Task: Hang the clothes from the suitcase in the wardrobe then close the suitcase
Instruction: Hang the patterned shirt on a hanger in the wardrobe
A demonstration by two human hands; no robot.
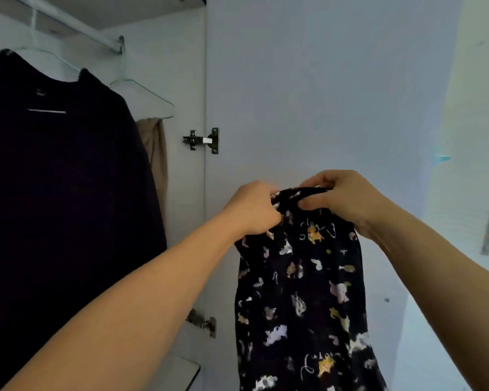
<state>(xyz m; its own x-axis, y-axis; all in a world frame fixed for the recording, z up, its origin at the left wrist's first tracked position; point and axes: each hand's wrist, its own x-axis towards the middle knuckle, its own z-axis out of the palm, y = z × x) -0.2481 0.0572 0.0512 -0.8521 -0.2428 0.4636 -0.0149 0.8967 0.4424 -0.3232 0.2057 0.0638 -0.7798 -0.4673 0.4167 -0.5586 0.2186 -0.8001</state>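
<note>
Inside the wardrobe (153,60) a dark top (62,179) already hangs; left hand (253,208) and right hand (339,196) both pinch the printed garment (299,292), not yet hung.

Dark shirt (68,193) fills rail's (68,22) left; gap w/ bare hanger (144,94) right, prob. passable.
</note>
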